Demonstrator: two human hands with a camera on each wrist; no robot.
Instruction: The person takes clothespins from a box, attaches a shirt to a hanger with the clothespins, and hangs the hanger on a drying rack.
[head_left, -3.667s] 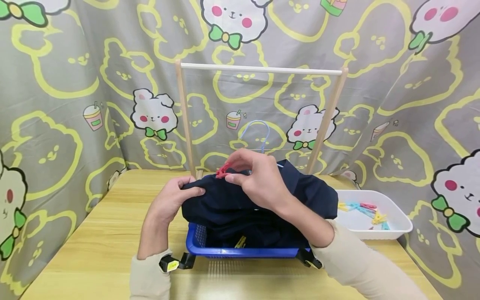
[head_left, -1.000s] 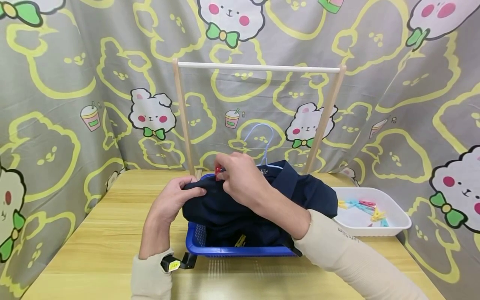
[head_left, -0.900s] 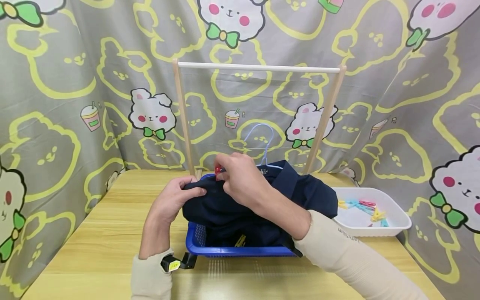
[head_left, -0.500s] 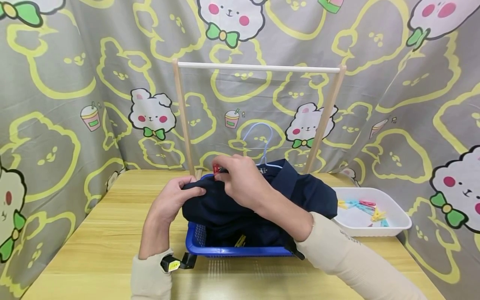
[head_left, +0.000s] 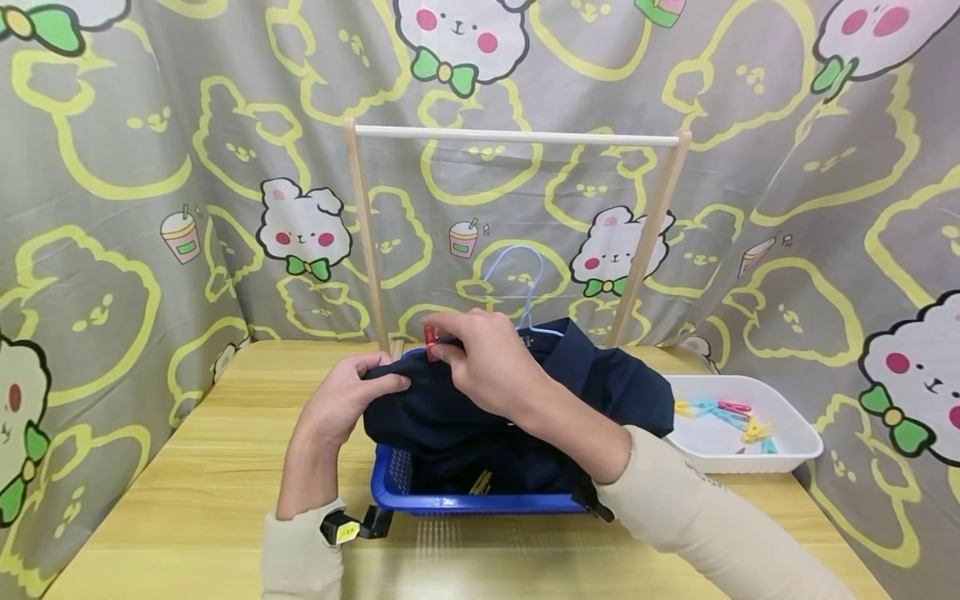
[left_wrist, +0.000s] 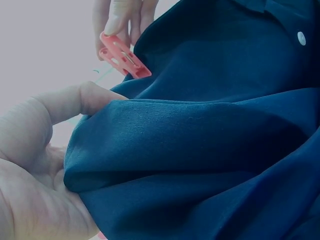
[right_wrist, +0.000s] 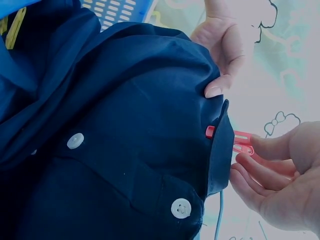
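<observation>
- With my left hand (head_left: pixel 345 396), I am gripping the outer edge of the dark blue shirt (head_left: pixel 457 408); the thumb is pressing on top and the other fingers are curling beneath, leaving only the cloth between them.
- With my right hand (head_left: pixel 498 362), I am pinching the red clothespin (head_left: pixel 430 342) by its handle ends, thumb opposing fingers, with only the clip between.
- The clothespin is meeting the shirt's upper edge, between my left hand and the collar; whether it is biting the cloth I cannot tell.
- The shirt is draping in folds over the blue basket (head_left: pixel 487 503) and partly into it; white buttons (right_wrist: pixel 181 208) are showing in the right wrist view.
- A pale blue hanger (head_left: pixel 528 312) is rising by its hook from the collar.
- A yellow clothespin (head_left: pixel 481 481) is lying in the basket, near its front rim.
- On the worktop (head_left: pixel 217 450), right of the basket, a white tray (head_left: pixel 750 464) is holding yellow, blue and pink clothespins (head_left: pixel 756 431).
- Behind the shirt, a wooden-legged rack (head_left: pixel 517 135) is standing before a patterned curtain (head_left: pixel 465 200).
</observation>
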